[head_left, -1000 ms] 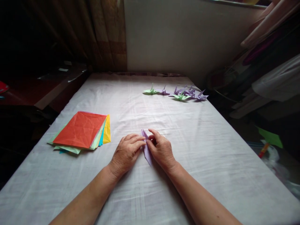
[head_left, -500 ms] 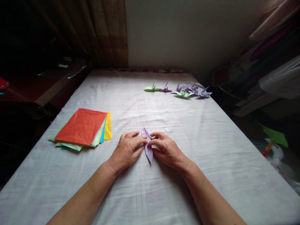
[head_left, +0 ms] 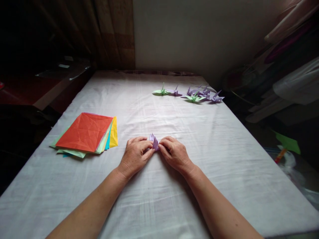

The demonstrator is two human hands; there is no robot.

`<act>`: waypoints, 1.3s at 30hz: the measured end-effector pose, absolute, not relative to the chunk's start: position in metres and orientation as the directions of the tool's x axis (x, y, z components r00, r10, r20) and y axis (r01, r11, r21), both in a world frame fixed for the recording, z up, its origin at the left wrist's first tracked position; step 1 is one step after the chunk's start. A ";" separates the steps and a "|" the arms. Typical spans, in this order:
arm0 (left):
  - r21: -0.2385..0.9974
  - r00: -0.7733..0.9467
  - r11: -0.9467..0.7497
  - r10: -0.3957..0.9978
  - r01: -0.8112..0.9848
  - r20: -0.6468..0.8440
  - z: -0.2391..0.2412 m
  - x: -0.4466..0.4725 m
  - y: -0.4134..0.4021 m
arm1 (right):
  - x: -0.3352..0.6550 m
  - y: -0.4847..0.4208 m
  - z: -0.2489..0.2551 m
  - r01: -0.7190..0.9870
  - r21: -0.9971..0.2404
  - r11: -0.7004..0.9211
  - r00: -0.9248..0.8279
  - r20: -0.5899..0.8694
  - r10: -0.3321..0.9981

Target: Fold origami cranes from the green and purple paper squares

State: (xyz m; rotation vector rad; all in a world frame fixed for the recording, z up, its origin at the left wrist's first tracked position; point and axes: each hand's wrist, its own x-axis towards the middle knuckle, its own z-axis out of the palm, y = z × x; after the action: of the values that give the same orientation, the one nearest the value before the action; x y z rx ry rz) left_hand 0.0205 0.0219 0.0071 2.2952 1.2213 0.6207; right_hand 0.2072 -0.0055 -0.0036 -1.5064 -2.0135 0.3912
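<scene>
A small folded purple paper piece (head_left: 154, 142) sits on the white cloth-covered table (head_left: 159, 186) between my two hands. My left hand (head_left: 136, 155) pinches its left side with curled fingers. From the other side my right hand (head_left: 174, 154) pinches it too, fingertips meeting my left. Most of the paper is hidden by my fingers; only its upper tips show.
A stack of coloured paper sheets (head_left: 86, 133), orange on top, lies to the left. Several finished purple and green paper cranes (head_left: 193, 94) stand at the far right of the table. Dark furniture is on the left, clutter and cloth beyond the right edge.
The long lower point of the purple piece, visible before, is now folded up or hidden under my fingers. Both hands have closed in tighter around it.
</scene>
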 end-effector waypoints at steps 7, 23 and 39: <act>0.556 0.400 -0.451 0.890 0.698 0.220 0.005 0.027 0.021 | 0.204 -0.007 0.000 0.778 -0.581 0.239 -0.134 0.217 0.967; 0.565 0.359 -0.443 0.896 0.696 0.260 -0.002 0.028 0.020 | 0.196 -0.004 -0.004 0.814 -0.553 0.176 -0.053 0.232 0.971; 0.554 0.320 -0.409 0.913 0.725 0.254 -0.002 0.034 0.024 | 0.189 -0.005 -0.008 0.861 -0.488 0.142 -0.006 0.271 0.963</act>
State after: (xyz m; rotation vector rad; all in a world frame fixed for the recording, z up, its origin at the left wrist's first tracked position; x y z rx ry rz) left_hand 0.0341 0.0243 -0.0021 2.2531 1.4633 0.7718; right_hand 0.1894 -0.0050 -0.0076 -1.7412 -1.8882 0.2461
